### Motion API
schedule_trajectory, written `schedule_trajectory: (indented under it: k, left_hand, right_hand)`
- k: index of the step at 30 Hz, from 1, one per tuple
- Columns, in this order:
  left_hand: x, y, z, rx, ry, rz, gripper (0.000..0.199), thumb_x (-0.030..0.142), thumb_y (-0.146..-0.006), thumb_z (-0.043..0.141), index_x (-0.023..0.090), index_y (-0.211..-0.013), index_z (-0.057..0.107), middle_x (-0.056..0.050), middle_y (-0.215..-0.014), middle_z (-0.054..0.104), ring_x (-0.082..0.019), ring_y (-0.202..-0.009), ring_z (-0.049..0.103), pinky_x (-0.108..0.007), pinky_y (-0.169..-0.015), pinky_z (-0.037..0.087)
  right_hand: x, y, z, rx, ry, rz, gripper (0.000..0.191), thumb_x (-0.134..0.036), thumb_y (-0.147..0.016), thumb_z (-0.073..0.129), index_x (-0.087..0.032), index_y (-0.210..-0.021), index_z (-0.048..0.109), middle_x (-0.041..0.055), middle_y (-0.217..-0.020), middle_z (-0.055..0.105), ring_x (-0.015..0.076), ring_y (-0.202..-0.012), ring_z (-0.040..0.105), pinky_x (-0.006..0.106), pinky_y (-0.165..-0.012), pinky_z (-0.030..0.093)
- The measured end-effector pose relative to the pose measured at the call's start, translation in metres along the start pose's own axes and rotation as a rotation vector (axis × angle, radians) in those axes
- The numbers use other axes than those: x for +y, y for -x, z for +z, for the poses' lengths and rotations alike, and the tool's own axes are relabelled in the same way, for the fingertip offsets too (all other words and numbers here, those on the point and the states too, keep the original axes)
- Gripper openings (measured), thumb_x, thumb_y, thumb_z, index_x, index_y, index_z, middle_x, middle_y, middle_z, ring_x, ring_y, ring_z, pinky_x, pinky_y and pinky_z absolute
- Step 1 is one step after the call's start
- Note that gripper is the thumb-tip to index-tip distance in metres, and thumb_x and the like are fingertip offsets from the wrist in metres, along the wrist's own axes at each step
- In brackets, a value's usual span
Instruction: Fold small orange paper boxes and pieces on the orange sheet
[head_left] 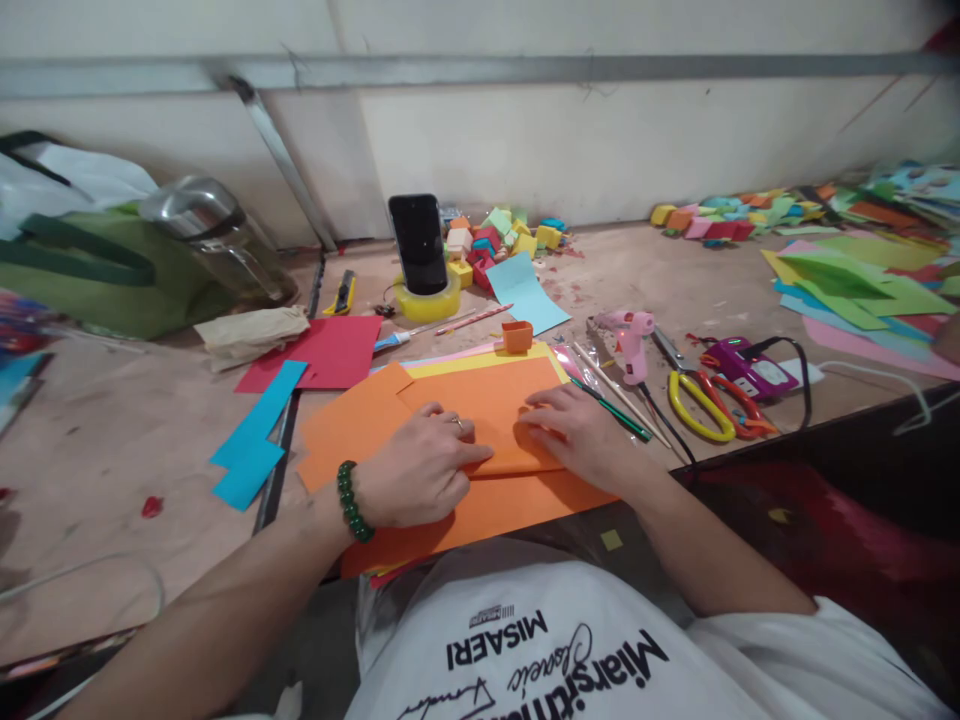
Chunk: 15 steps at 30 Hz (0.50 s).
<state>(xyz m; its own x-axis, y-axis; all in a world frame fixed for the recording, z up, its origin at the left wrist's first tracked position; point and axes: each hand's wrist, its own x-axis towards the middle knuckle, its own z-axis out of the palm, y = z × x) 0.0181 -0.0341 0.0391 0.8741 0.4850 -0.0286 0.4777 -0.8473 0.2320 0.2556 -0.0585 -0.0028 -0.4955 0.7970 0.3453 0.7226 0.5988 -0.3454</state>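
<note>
A sheet of orange paper [480, 390] with a folded lower edge lies in front of me, on top of another orange sheet [502, 510]. My left hand [420, 465] presses on it from the left, index finger stretched along the fold, with a green bead bracelet at the wrist. From the right, my right hand [574, 425] rests its spread fingers on the same paper. Neither hand grips anything. Just beyond the far edge stands a small orange folded paper piece [517, 336]. A green pen [615, 412] lies beside my right hand.
A phone [418, 243] leans upright in a yellow tape roll [427, 300]. Rightward lie a pink glue gun [631, 345], yellow-handled scissors [701, 408] and a purple power adapter [746, 368]. Blue strips [262, 430], red paper [341, 350] and a glass jar [240, 255] are leftward.
</note>
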Motion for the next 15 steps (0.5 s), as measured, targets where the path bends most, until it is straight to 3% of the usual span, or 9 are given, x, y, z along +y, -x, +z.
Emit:
schedule_trajectory:
  k: [3, 6, 10, 15]
  left_hand:
    - [0.001, 0.003, 0.000, -0.048, 0.019, 0.002, 0.038, 0.015, -0.077, 0.044, 0.026, -0.102, 0.071, -0.007, -0.095, 0.065, -0.021, -0.085, 0.057, -0.039, -0.087, 0.035]
    - [0.002, 0.005, -0.002, -0.097, 0.033, -0.019, 0.041, 0.014, -0.076, 0.045, 0.028, -0.104, 0.071, -0.008, -0.099, 0.063, -0.022, -0.088, 0.056, -0.041, -0.089, 0.035]
    - [0.004, 0.006, -0.005, -0.105, 0.057, -0.018, 0.040, 0.013, -0.074, 0.046, 0.028, -0.101, 0.073, -0.008, -0.102, 0.063, -0.022, -0.088, 0.055, -0.042, -0.090, 0.035]
    - [0.005, 0.007, -0.004, -0.094, 0.052, 0.000, 0.034, 0.015, -0.074, 0.047, 0.025, -0.093, 0.074, -0.009, -0.100, 0.062, -0.023, -0.086, 0.055, -0.043, -0.090, 0.038]
  right_hand:
    - [-0.008, -0.004, -0.006, -0.143, -0.065, -0.183, 0.036, 0.001, -0.085, 0.042, -0.021, -0.093, 0.070, 0.0046, -0.096, 0.071, 0.0171, -0.087, 0.058, 0.031, -0.080, 0.048]
    - [-0.018, -0.006, -0.006, -0.244, -0.071, -0.257, 0.040, 0.004, -0.084, 0.041, -0.018, -0.102, 0.069, 0.0047, -0.093, 0.072, 0.0175, -0.085, 0.055, 0.029, -0.073, 0.048]
    - [-0.025, -0.008, -0.003, -0.316, -0.011, -0.334, 0.032, -0.002, -0.088, 0.045, -0.016, -0.105, 0.068, 0.0076, -0.092, 0.070, 0.0180, -0.084, 0.053, 0.029, -0.069, 0.045]
    - [-0.029, -0.009, 0.000, -0.374, 0.083, -0.456, 0.017, -0.014, -0.094, 0.050, -0.016, -0.094, 0.067, 0.0071, -0.086, 0.067, 0.0175, -0.080, 0.051, 0.030, -0.070, 0.042]
